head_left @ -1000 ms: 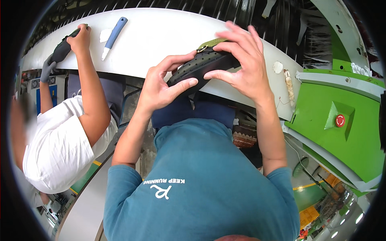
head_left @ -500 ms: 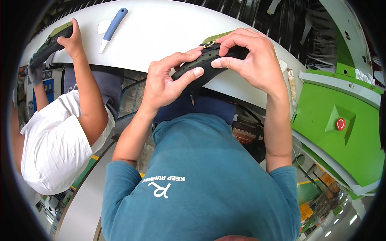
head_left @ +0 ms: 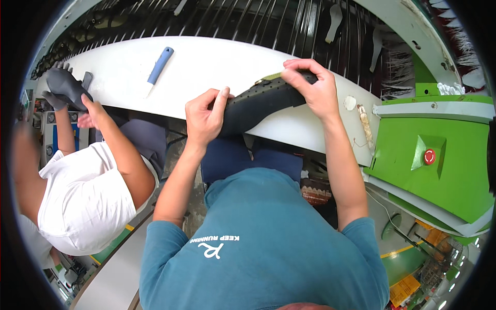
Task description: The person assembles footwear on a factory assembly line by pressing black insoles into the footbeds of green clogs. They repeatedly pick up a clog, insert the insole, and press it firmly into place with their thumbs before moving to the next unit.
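Observation:
A dark shoe (head_left: pixel 261 106) with a thick black sole, rows of small dots along its side and an olive-green part with a small metal buckle on top is held over the table's near edge. My left hand (head_left: pixel 205 114) is closed on its left end, thumb pointing up. At the other end, my right hand (head_left: pixel 316 89) pinches the rim between thumb and fingers. The shoe's far side is hidden. A blue-handled scraper or knife (head_left: pixel 161 64) lies on the white table (head_left: pixel 206 62), left of the shoe and touched by neither hand.
Dark metal rods (head_left: pixel 248 26) run behind the table. To the right stands a green machine (head_left: pixel 403 175) with a red push button (head_left: pixel 429 156). A wrapped, tape-like stick (head_left: pixel 366 126) lies at the table's right end. On the left, a co-worker in white (head_left: pixel 95 191) handles a dark shoe-shaped piece (head_left: pixel 67 85).
The shoe has turned to show more of its side; my hands have moved apart toward its ends. My view has shifted, so the table sits lower. The co-worker's near hand has come down.

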A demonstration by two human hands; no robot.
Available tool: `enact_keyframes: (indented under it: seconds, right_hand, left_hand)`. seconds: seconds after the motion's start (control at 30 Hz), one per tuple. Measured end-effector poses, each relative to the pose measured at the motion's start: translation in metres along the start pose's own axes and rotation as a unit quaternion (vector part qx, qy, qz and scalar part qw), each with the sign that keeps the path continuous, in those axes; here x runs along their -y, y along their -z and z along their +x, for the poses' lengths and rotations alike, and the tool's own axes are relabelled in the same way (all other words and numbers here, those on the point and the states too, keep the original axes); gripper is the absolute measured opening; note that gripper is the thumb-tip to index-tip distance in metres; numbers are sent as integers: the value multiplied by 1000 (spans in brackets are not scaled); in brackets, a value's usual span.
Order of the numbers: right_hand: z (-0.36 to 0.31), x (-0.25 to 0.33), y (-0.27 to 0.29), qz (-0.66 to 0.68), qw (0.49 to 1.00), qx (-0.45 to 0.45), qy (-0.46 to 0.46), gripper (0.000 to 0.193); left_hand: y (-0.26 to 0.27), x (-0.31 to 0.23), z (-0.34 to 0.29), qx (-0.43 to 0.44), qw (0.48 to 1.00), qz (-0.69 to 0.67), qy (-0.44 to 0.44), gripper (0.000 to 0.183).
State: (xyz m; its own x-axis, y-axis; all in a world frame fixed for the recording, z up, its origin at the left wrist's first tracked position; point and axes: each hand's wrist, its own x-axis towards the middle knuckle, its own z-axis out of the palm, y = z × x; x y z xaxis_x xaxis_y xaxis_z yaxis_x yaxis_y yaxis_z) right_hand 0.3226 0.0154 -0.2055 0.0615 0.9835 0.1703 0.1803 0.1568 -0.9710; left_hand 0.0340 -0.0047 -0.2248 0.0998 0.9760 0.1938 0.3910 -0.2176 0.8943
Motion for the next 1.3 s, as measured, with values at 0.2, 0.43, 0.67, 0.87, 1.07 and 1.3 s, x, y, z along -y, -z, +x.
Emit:
enact_keyframes:
  seconds: [0.2,0.43,0.67,0.87,1.07,1.3]
  right_hand:
    - [12,-19,-13,375,895,-164,-177,56]
    - [19,72,-1,302,949,-78,45,55]
    - [0,141,-15,199,950,85,226,87]
    - [5,143,-19,146,967,87,191,116]
    - [9,146,-32,193,959,102,183,109]
    - [4,144,-49,195,956,110,189,115]
  left_hand:
    - [-17,2,0,-69,997,-16,-45,28]
    - [-18,-51,35,20,969,-62,-237,84]
    - [-28,-138,74,86,891,-111,-432,124]
    - [-26,-112,73,107,904,-88,-404,104]
    - [-24,-101,75,58,889,-116,-439,98]
    - [-19,-89,61,14,882,-122,-455,97]
